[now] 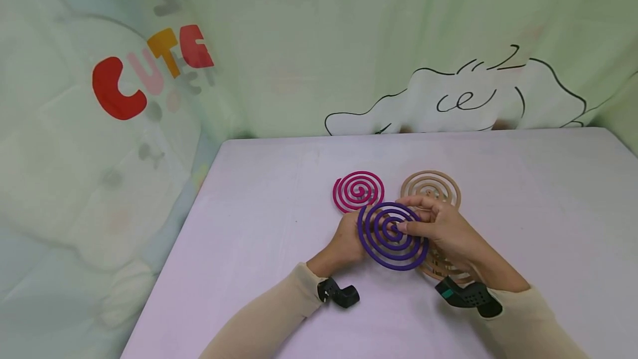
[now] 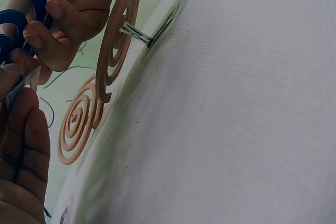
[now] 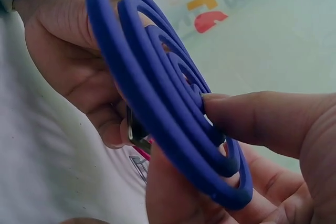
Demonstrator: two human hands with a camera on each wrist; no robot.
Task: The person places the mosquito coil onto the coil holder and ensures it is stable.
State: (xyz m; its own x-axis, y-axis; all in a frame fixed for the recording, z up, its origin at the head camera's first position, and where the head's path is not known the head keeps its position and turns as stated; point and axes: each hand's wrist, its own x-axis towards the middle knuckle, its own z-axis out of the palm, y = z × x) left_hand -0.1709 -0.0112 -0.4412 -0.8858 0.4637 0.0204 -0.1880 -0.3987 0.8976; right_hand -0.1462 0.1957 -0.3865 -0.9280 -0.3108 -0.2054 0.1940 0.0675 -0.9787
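Note:
A purple mosquito coil (image 1: 394,247) is held up tilted above the table, its spiral facing the head camera. My right hand (image 1: 448,231) pinches it near its centre, thumb in front and fingers behind. Behind the coil, partly hidden by it, is my left hand (image 1: 349,240). In the left wrist view its fingers pinch a small metal coil stand (image 2: 20,92) against the coil's back. The right wrist view shows the same stand (image 3: 137,129) close to the coil; whether it is hooked in cannot be seen.
A pink coil (image 1: 359,191) lies behind my left hand. One tan coil (image 1: 430,173) sits beyond my right hand, another tan coil (image 1: 451,275) beneath it. The left wrist view shows a metal stand (image 2: 137,33) under a tan coil. A pale cloth covers the table (image 1: 269,198).

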